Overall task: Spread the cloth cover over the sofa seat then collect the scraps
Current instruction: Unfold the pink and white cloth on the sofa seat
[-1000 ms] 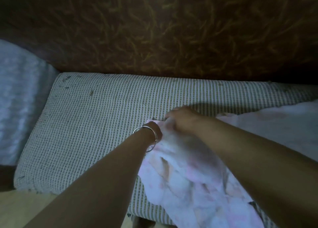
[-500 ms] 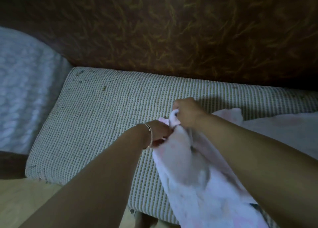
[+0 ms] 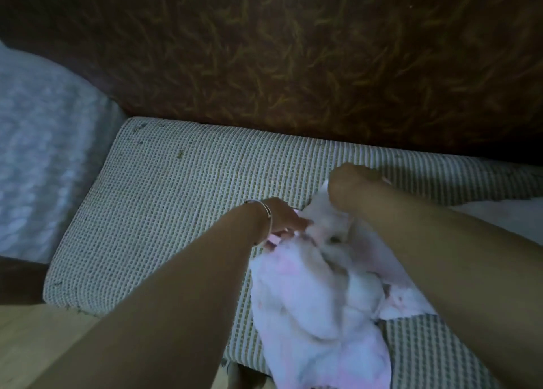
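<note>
Left hand (image 3: 283, 218) and right hand (image 3: 351, 187) each pinch the bunched cloth cover (image 3: 320, 306) on the sofa seat (image 3: 164, 212). Advise drawing edges apart, leftward, smoothing flat.

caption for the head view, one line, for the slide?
Both hands, left and right, grip a bunched pink-white cloth cover on the checked sofa seat, most of it uncovered.

Only one view on my feed: head camera, wide-angle, worn by the person. It looks forward and steeply down onto the sofa seat (image 3: 164, 212) from close above, both forearms entering from the bottom edge (backrest (image 3: 293, 59) fills the top).
</note>
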`<action>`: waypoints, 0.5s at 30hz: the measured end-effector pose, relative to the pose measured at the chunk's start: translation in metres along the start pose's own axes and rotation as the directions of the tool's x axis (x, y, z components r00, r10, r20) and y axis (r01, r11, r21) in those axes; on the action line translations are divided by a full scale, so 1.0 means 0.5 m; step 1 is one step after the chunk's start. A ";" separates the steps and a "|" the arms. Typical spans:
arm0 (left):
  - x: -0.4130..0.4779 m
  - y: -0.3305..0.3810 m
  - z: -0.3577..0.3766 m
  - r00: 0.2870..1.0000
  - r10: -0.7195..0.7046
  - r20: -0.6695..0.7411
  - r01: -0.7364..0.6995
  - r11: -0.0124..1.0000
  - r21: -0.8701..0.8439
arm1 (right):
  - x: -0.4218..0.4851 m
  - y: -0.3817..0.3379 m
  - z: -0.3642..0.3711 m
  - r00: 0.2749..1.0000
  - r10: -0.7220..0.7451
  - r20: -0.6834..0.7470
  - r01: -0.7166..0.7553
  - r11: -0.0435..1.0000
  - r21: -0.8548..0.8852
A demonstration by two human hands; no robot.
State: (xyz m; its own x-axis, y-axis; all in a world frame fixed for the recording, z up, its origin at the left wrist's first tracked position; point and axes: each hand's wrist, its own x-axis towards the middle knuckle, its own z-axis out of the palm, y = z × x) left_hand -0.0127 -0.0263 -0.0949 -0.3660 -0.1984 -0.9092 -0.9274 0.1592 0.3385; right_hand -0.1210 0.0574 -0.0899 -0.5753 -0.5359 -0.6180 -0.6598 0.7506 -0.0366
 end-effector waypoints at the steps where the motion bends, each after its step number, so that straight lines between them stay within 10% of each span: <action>1: 0.006 -0.008 0.012 1.000 -0.014 0.019 0.014 1.000 -0.004 | -0.010 -0.013 0.001 0.999 -0.042 -0.029 0.041 0.999 -0.010; 6: 0.018 -0.017 0.043 0.992 -0.030 0.125 0.069 0.942 -0.327 | 0.007 -0.075 0.030 0.943 -0.332 -0.023 0.328 0.917 0.228; 15: 0.084 -0.064 0.042 0.984 -0.111 -0.138 0.152 0.929 0.337 | 0.002 -0.035 0.062 0.971 -0.145 0.187 0.210 0.893 -0.397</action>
State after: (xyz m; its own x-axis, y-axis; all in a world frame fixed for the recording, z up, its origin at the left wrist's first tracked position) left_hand 0.0031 -0.0195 -0.1488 -0.2677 -0.3467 -0.8990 -0.8914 0.4432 0.0945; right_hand -0.0951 0.0558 -0.1142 -0.3723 -0.5573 -0.7422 -0.9025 0.4040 0.1493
